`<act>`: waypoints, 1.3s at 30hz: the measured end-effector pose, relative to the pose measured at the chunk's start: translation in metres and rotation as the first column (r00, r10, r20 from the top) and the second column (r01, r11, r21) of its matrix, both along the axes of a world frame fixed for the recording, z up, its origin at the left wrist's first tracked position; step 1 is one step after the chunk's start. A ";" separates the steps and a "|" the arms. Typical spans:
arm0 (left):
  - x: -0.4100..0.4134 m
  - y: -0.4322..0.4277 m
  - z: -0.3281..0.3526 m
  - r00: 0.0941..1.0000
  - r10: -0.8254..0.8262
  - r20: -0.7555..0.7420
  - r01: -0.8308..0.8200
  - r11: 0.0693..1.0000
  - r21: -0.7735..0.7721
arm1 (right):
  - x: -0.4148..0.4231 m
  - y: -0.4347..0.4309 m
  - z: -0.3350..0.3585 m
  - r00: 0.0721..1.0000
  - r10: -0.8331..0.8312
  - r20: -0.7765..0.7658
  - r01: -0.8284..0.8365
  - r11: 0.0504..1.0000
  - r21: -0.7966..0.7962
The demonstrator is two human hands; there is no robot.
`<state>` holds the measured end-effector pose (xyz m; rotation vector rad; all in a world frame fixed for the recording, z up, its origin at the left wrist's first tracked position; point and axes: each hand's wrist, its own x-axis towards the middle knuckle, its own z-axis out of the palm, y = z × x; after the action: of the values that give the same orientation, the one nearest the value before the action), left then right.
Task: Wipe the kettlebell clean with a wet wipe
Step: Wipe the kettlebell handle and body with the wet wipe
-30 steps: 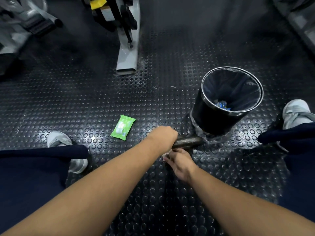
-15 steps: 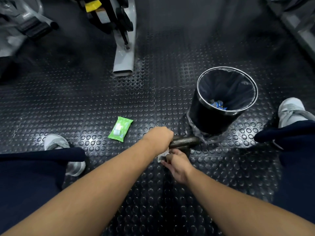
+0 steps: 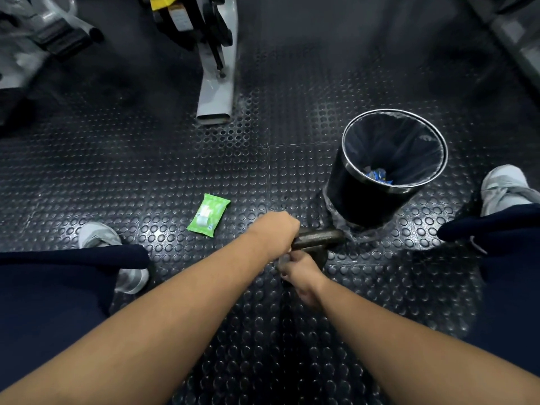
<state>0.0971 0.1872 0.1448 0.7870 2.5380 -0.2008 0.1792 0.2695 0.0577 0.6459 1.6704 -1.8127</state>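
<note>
left hand (image 3: 274, 232) fingers wrapped round kettlebell (image 3: 318, 237) handle, right hand (image 3: 298, 273) fingers pinching wipe (image 3: 282, 259) beneath

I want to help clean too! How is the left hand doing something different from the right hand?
The left hand grips the kettlebell by its handle from above; the right hand sits lower, against the kettlebell's side. The left hand holds bare metal; the right hand pinches a pale wet wipe, mostly hidden. Both hands have curled fingers and touch the same kettlebell.
</note>
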 end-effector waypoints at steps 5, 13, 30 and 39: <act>0.001 -0.001 0.000 1.000 0.007 -0.013 -0.007 1.000 -0.009 | -0.004 0.009 0.003 0.975 -0.200 0.099 0.220 0.936 -0.275; 0.002 0.000 0.005 1.000 0.003 0.005 -0.003 1.000 0.006 | 0.006 0.006 -0.009 0.912 0.378 -0.160 -0.300 0.881 0.366; 0.002 0.000 0.003 1.000 0.008 0.004 -0.008 1.000 0.004 | -0.004 0.009 0.007 0.910 0.397 -0.118 -0.336 0.874 0.350; 0.002 0.000 0.003 0.999 0.041 0.017 -0.041 0.999 0.020 | -0.003 0.018 0.022 0.954 -0.253 0.162 0.286 0.929 -0.234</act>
<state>0.0990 0.1867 0.1473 0.7404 2.5422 -0.1554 0.1767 0.2873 0.0802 0.8920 1.2828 -2.0860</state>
